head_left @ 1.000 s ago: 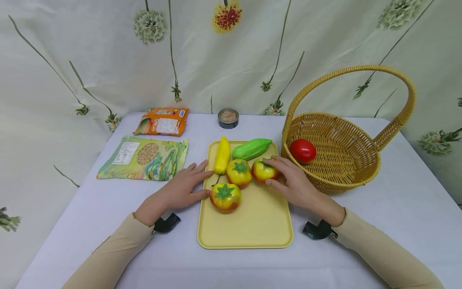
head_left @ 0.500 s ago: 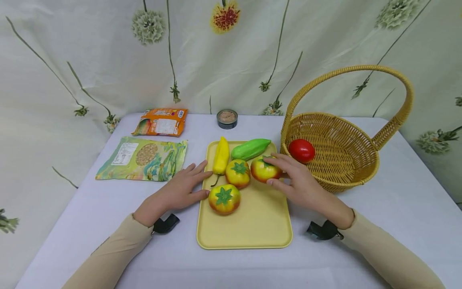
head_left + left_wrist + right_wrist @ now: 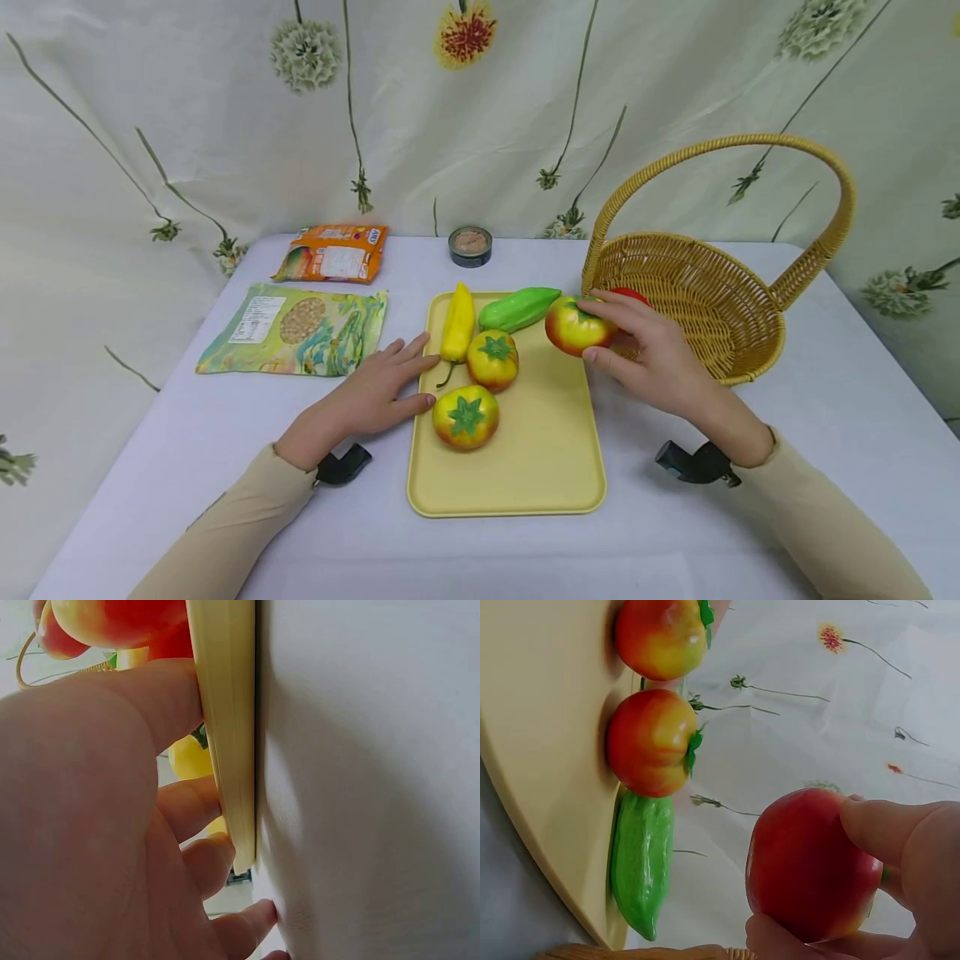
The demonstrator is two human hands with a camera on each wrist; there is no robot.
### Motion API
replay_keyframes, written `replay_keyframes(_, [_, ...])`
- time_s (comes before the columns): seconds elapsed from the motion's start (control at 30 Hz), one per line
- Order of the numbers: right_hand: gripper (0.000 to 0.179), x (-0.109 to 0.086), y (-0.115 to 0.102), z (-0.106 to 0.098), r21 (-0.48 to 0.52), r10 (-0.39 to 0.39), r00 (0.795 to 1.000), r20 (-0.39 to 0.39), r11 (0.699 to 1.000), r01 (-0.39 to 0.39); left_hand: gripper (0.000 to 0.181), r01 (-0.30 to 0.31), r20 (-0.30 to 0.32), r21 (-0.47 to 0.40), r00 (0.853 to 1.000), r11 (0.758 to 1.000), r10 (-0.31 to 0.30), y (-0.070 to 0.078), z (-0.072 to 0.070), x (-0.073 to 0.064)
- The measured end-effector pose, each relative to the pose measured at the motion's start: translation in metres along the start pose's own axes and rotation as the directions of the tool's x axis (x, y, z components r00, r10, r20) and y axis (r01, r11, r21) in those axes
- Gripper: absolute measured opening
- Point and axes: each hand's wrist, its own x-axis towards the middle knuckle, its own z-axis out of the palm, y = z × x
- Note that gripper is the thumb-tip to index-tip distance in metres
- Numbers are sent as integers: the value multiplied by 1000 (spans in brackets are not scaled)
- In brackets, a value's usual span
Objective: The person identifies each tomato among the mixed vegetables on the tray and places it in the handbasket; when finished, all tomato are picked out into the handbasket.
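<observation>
My right hand [image 3: 656,354] grips a yellow-and-red toy persimmon [image 3: 576,327] by its side, holding it above the right edge of the yellow tray [image 3: 517,467]. In the right wrist view the held fruit shows its red underside, raised off the tray. Against the tray's left rim rests my left hand [image 3: 375,394], fingers spread and straight, some touching the rim. Two similar persimmons, a middle one [image 3: 492,360] and a front one [image 3: 466,417], lie on the tray. Behind them are a yellow pepper [image 3: 458,323] and a green ridged vegetable [image 3: 519,309].
A wicker basket [image 3: 757,333] with a tall handle stands right of the tray; a red fruit [image 3: 632,294] in it is partly hidden by my right hand. At the back are a small tin [image 3: 470,246], an orange packet [image 3: 332,253] and a green bag [image 3: 294,329].
My right hand has lifted the right-hand persimmon off the tray and carried it slightly right, towards the basket. The left hand stays at the tray's rim.
</observation>
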Motion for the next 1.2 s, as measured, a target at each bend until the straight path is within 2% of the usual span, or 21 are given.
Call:
replay_keyframes(0.2, [51, 2, 6, -13, -17, -4, 997, -72, 1000, 2, 59, -5, -2, 1, 1000, 1000, 5, -1, 0, 0])
replay_keyframes(0.37, [49, 4, 14, -19, -30, 58, 991, -121, 998, -62, 60, -9, -5, 2, 1000, 1000, 9, -1, 0, 0])
replay_keyframes(0.63, [49, 6, 29, -24, -45, 139, 979, -151, 988, -147, 60, -6, -3, -1, 1000, 1000, 6, 0, 0, 0])
replay_keyframes(0.77, [50, 7, 36, -26, -34, 198, 965, -171, 978, -207, 60, -6, -3, 3, 1000, 1000, 6, 0, 0, 0])
replay_keyframes(0.93, [50, 8, 41, -25, -76, 272, 938, -214, 953, -294, 60, -4, -3, 2, 1000, 1000, 4, -1, 0, 0])
replay_keyframes(1.2, [49, 9, 49, -25, -116, 313, 911, -268, 928, -353, 60, -5, -5, 1, 1000, 1000, 5, -1, 0, 0])
